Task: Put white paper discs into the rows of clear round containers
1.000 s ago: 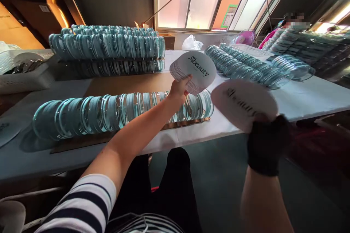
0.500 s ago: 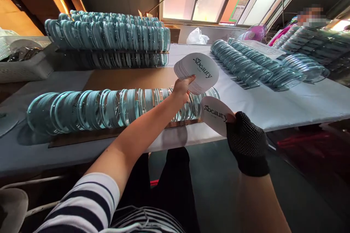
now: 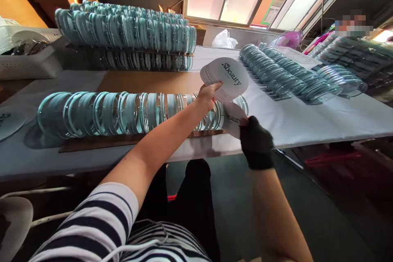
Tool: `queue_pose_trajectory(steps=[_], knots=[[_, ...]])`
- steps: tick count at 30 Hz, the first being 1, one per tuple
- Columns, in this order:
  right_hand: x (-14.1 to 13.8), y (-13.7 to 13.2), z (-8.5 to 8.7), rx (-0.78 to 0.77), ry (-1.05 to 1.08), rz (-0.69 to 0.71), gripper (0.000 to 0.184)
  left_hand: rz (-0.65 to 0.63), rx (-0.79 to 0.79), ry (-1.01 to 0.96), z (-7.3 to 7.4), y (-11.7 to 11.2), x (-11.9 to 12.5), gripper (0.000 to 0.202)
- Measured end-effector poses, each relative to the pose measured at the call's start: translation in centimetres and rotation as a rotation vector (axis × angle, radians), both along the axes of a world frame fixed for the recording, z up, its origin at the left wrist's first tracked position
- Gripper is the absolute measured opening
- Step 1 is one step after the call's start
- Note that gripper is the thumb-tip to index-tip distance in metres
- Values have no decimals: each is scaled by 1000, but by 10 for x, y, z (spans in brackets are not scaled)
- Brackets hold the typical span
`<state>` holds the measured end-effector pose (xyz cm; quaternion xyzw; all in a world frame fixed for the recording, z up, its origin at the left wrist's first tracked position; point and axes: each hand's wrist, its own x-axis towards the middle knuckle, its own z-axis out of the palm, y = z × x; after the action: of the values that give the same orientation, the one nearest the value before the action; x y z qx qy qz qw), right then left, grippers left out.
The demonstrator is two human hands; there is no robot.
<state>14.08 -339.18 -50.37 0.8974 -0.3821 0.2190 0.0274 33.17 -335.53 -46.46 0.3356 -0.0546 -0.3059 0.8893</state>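
Observation:
My bare left hand [image 3: 208, 95] grips a fanned stack of round white cards [image 3: 233, 74], the top one printed "beauty" in black. In a black glove, my right hand [image 3: 256, 141] pinches one single round card [image 3: 232, 119], now tilted and in shade, close to the near row's right end. That row of clear round discs with pale bands [image 3: 135, 110] stands on edge on a brown cardboard strip [image 3: 98, 142]. The single card overlaps the last discs in view; whether it touches them I cannot tell.
Stacked rows of similar discs [image 3: 125, 28] stand at the back left. More disc rows [image 3: 276, 69] lie at the right on the white-covered table [image 3: 346, 118]. A white basket [image 3: 29, 63] sits at far left, a plastic bag [image 3: 224, 39] by the window. Someone is at far right.
My right hand has moved left and slightly up with the single card, which has turned and darkened. My left hand keeps hold of the stack. The view has shifted a little.

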Motion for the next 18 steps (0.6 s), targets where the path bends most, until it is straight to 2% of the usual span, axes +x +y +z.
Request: queue_pose_trajectory(steps=[4,8,10,15,16,18], knots=[[22,-5,-18,91,74,109,43,19,-3,30,1,0,0,29],[20,-6,-20,127,-105,47,36,7,4,42,-1,0,2,29],[23,-6,-21,163,-125,20,31,0,3,37,-3,-2,4,32],[42,-7,-27,200,32,93,24,-10,10,30,-4,-3,5,36],[42,-8,-28,238,27,115,25,-16,13,29,-3,-2,5,35],[39,-12,-30,416,-13,195,25,-17,17,23,-3,-1,3,32]])
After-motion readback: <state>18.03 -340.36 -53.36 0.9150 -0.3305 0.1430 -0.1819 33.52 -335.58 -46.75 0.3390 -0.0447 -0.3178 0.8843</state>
